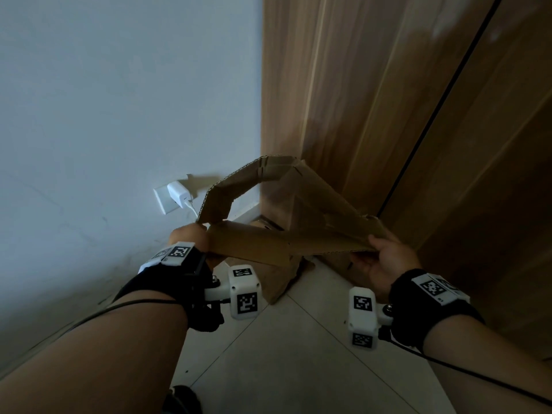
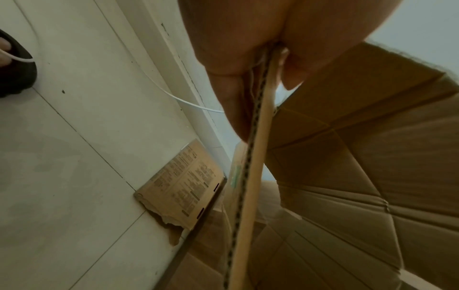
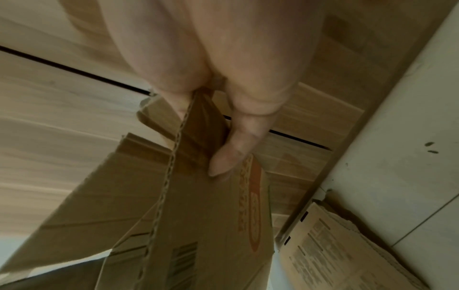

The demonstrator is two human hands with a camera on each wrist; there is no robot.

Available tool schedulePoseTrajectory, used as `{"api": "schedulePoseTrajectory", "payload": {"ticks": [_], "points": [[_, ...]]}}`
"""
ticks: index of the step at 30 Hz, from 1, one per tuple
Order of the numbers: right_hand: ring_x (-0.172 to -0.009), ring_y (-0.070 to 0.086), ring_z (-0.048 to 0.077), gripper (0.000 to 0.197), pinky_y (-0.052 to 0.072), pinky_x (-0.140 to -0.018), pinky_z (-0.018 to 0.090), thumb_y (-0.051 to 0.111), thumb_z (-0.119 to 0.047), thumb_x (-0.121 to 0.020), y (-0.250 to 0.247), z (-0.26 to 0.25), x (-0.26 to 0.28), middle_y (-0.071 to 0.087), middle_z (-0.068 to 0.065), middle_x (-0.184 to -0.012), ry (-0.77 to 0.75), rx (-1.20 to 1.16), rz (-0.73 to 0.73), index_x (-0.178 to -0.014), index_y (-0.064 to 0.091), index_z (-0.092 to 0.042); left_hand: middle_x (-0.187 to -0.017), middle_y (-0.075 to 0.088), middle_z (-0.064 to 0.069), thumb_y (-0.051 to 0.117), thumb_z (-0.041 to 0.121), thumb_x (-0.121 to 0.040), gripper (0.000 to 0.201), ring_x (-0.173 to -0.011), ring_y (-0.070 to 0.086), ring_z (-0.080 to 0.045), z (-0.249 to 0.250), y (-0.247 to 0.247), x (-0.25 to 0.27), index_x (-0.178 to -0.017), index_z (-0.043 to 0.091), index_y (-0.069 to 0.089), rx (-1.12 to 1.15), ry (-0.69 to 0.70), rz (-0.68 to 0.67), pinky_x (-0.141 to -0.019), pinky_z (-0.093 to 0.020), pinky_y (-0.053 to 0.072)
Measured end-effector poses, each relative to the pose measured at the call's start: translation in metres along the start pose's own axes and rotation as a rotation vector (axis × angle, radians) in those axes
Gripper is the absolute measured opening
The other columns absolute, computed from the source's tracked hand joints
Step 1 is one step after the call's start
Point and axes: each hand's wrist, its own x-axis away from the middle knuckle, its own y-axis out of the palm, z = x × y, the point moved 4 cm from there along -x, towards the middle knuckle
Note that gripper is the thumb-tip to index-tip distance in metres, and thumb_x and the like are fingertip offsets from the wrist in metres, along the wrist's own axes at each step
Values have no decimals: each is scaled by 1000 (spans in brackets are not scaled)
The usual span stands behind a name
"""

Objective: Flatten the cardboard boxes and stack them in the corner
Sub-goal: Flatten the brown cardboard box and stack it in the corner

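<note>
Carrying step, near its end: a half-collapsed cardboard box [image 1: 268, 222] held in the air over the corner, not yet flat, far panels arched up beyond both grips. Left hand [image 1: 188, 237] clenched on the near left edge, corrugated rim pinched between thumb and fingers [image 2: 228, 98], as seen from the left wrist. Right hand [image 1: 385, 258] grasping the near right corner, thumb on top in the head view, fingers underneath, a doubled flap caught between them in the right wrist view. Below and beyond both grips, flattened cardboard [image 2: 183, 186] already lying on the tiled floor [image 1: 298, 354] in the corner where the white wall [image 1: 119, 115] meets the wooden panel [image 1: 388, 115]; printed face up, one edge torn. Above and left of the left grip, a white charger [image 1: 178, 194] plugged into a wall socket, its cable trailing down toward the floor. Likely next: pressing the arched panels down so the box closes flat, then lowering it onto the pile beneath the grips, edges roughly lined up. Worth watching: springy creases reopening on release, and the cable close to the left grip snagging during the lowering.
</note>
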Motion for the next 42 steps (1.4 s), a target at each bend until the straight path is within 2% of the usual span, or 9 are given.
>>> {"api": "schedulePoseTrajectory", "payload": {"ticks": [3,6,15,18,21,26,31,37,42], "points": [[-80,59,24,44,48,-54,36,36,-4,-97,1,-3,1,59,7,-92,-17,-12,-17,-136,44,-22,-109,61,-11,43,58,-83,51,-103,60,-37,0,6,8,-112,16,47,262,-132,-74,-86,-58,50],[-80,59,23,44,51,-50,35,36,-3,-97,0,-1,0,58,7,-92,-20,-17,-30,-136,45,-23,-99,64,-10,48,74,-69,68,-86,66,-35,0,11,9,-113,21,52,320,-159,-215,-63,-52,56],[-83,64,25,37,56,-45,29,35,-2,-96,-5,-4,0,65,9,-94,2,-78,-114,-122,50,-23,-87,53,-19,61,7,-79,27,-65,53,-32,2,-3,-2,-104,-2,57,-233,-135,-241,-61,-37,51],[-66,74,24,44,58,-50,32,41,2,-88,-4,-6,3,76,8,-73,16,-108,-173,-124,51,-20,-92,55,-20,57,5,-80,35,-58,51,-31,0,-5,-7,-114,-4,57,-299,-137,-235,-64,-39,47],[-77,72,33,49,58,-66,42,65,-13,-60,0,-5,7,73,13,-83,34,-88,-230,-109,58,-16,-106,59,-20,57,4,-80,40,-67,56,-31,1,-7,-6,-119,-2,52,-223,-139,-225,-66,-43,49],[-95,56,30,21,43,-97,51,53,-45,-87,6,3,5,57,11,-104,66,31,-122,-95,55,-25,-104,61,-21,62,8,-78,51,-85,60,-35,12,-6,0,-127,0,50,-144,-60,-207,-83,-50,53],[-102,61,30,104,54,-65,39,76,-58,-43,2,0,2,57,12,-128,-7,-57,21,-134,45,-19,-114,62,-20,69,7,-62,30,-107,60,-42,10,-14,6,-88,2,55,-189,-125,-201,-90,-59,48],[-78,61,29,26,54,-41,31,59,-25,-89,-1,5,0,62,16,-90,168,-15,16,-103,57,-3,-128,56,-21,59,4,-77,52,-108,59,-41,18,-23,13,-127,6,48,-371,59,-155,-93,-56,49],[-95,61,36,56,55,-47,35,56,1,-83,-20,19,-37,54,21,-131,119,138,203,-136,41,-11,-129,54,-18,62,9,-78,51,-112,55,-39,23,-31,25,-126,6,46,-616,130,-82,-95,-45,49]]}}
